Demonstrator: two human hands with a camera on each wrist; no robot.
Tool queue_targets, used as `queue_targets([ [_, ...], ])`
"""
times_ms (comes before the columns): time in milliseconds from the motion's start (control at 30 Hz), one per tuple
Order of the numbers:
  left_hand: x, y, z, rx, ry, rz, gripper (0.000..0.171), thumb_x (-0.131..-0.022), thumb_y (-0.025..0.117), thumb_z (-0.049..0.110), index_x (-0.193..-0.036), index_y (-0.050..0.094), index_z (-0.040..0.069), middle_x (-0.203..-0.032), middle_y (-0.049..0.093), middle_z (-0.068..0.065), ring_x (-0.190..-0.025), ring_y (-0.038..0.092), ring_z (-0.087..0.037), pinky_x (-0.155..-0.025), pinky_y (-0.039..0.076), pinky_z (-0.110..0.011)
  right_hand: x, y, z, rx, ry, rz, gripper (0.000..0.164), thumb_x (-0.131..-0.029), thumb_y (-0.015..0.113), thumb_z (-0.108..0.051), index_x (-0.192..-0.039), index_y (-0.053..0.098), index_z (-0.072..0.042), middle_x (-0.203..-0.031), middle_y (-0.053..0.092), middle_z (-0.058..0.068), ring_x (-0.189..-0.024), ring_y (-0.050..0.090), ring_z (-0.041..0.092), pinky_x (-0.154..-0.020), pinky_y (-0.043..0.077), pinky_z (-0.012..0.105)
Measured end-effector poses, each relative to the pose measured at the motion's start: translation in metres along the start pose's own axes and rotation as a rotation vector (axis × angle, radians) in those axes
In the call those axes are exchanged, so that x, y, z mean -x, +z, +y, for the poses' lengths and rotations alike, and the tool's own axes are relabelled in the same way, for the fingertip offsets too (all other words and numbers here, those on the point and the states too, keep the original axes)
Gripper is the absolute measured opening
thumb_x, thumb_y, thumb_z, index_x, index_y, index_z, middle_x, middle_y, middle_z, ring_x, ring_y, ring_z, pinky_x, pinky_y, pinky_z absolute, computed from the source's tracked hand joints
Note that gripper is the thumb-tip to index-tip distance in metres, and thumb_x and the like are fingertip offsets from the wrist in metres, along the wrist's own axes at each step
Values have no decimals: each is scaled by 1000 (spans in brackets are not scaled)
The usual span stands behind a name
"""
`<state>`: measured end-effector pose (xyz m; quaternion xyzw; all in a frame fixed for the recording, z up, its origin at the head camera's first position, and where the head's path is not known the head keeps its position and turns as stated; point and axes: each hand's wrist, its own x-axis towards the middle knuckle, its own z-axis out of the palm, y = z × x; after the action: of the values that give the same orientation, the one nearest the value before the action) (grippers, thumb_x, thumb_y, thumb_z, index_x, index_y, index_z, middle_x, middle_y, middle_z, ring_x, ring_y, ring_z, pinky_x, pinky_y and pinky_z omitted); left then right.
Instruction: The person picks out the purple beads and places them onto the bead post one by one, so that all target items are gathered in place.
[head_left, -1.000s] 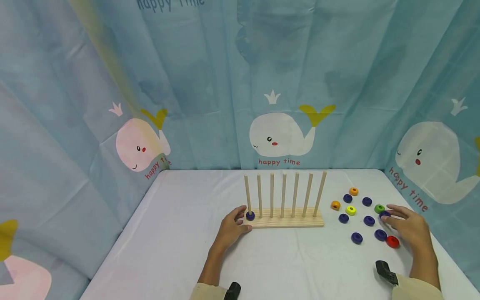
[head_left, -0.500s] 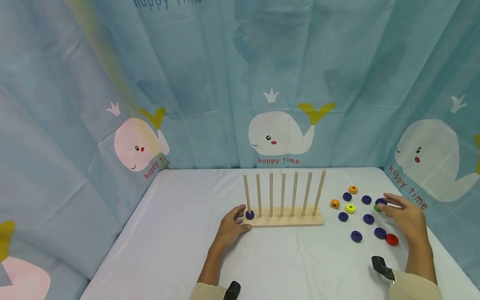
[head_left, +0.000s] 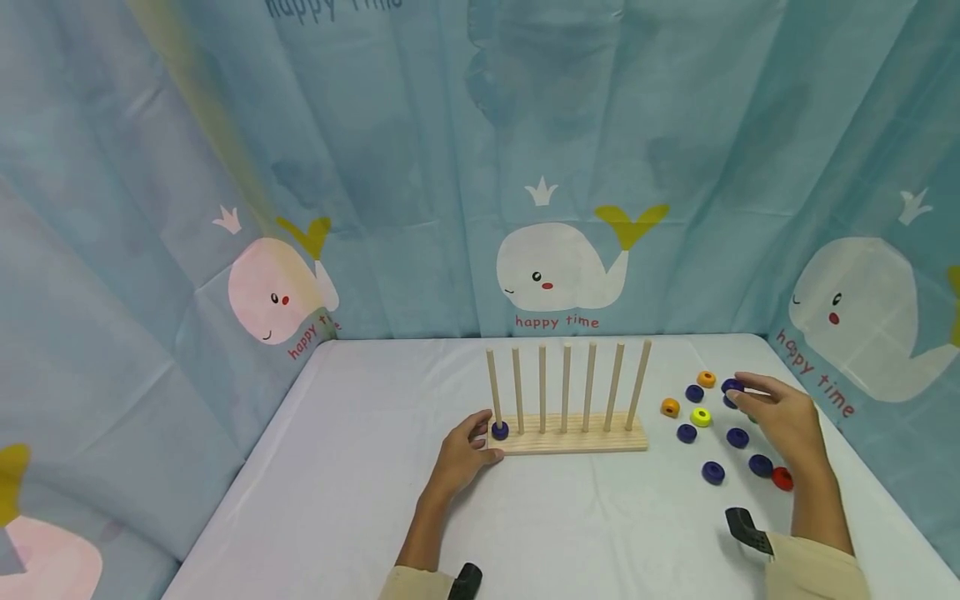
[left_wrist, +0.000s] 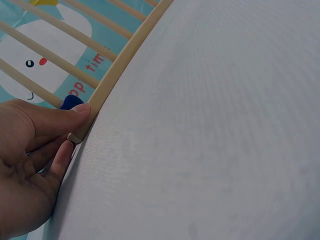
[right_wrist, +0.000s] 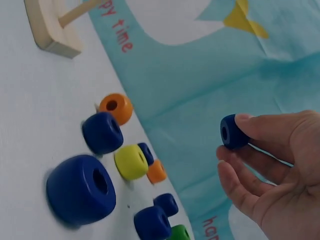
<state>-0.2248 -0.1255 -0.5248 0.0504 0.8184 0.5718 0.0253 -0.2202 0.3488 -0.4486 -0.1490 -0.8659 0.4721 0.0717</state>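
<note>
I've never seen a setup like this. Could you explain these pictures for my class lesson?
There is no robot, only a person's left hand and right hand, both bare. The wide picture comes from a camera on the head, looking forward and down; the close ones come from a camera on each wrist. On the white-covered table stands a wooden rack with seven pegs, one blue bead at the foot of the leftmost peg. Loose beads in blue, orange, yellow, green and red lie right of the rack. The left hand grips the rack's left end; the right hand pinches another blue bead, held above the table.
</note>
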Motion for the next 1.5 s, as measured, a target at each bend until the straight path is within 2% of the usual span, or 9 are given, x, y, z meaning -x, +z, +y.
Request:
queue_targets([
  [133, 0, 0, 1, 5, -9, 5, 75, -86, 85, 3, -154, 54, 8, -143, 63, -18, -132, 62, -37, -111, 56, -41, 2, 6, -11, -4, -39, 12, 65, -109, 56, -47, -158, 48, -5, -155, 49, 33, -141, 46, 57, -113, 40, 78],
  [367, -1, 0, 1, -2, -3, 4, 75, -87, 85, 4, -154, 53, 7, -143, 62, -19, -132, 62, -38, -111, 56, -42, 7, 9, -25, -22, -83, 13, 67, -107, 59, -48, -159, 48, -6, -152, 53, 32, -141, 47, 57, -114, 29, 85],
  [600, 0, -1, 0, 2, -8, 4, 75, -86, 85, 3, -154, 54, 7, -143, 63, -19, -131, 62, -38, -111, 57, -41, 11, 13, -40, -24, -155, 8, 65, -108, 58, -48, -158, 49, -7, -152, 55, 28, -141, 50, 52, -112, 42, 75],
  [967, 3, 0, 3, 22, 8, 2, 75, -85, 85, 1, -153, 53, 3, -143, 62, -23, -132, 61, -41, -112, 55, -47, 18, 14, -55, 8, -234, 31, 65, -106, 61, -50, -154, 55, -7, -144, 62, 26, -135, 54, 48, -108, 48, 73],
  [1000, 3, 0, 4, 23, 10, 2, 75, -85, 85, 1, -153, 53, 3, -143, 61, -23, -132, 61, -41, -113, 55, -47, 19, 14, -57, 19, -242, 36, 65, -106, 61, -51, -154, 56, -8, -143, 63, 25, -135, 55, 47, -108, 50, 70],
  [1100, 2, 0, 5, 23, 2, 5, 75, -85, 85, 1, -153, 54, 4, -143, 62, -22, -132, 61, -40, -113, 55, -47, 19, 14, -60, 34, -266, 53, 63, -106, 61, -50, -152, 58, -9, -141, 65, 24, -131, 59, 44, -99, 63, 40],
  [1233, 1, 0, 5, 16, -7, 8, 74, -86, 85, 3, -153, 54, 5, -143, 62, -20, -133, 61, -38, -114, 54, -44, 20, 15, -62, 31, -293, 79, 60, -105, 63, -48, -150, 60, -9, -140, 66, 23, -124, 64, 38, -77, 50, 4],
  [1367, 2, 1, 4, 2, -2, 11, 74, -86, 85, 2, -153, 54, 5, -143, 63, -20, -133, 61, -38, -113, 55, -44, 22, 16, -65, 28, -312, 101, 59, -104, 65, -48, -148, 62, -9, -139, 67, 22, -116, 68, 25, -76, 49, 1],
  [1500, 3, 1, 4, 0, 0, 12, 74, -85, 85, 1, -153, 54, 4, -143, 62, -21, -132, 61, -39, -112, 55, -45, 24, 18, -69, 35, -346, 107, 57, -104, 65, -46, -147, 63, -9, -139, 67, 22, -120, 68, 35, -80, 49, 0],
])
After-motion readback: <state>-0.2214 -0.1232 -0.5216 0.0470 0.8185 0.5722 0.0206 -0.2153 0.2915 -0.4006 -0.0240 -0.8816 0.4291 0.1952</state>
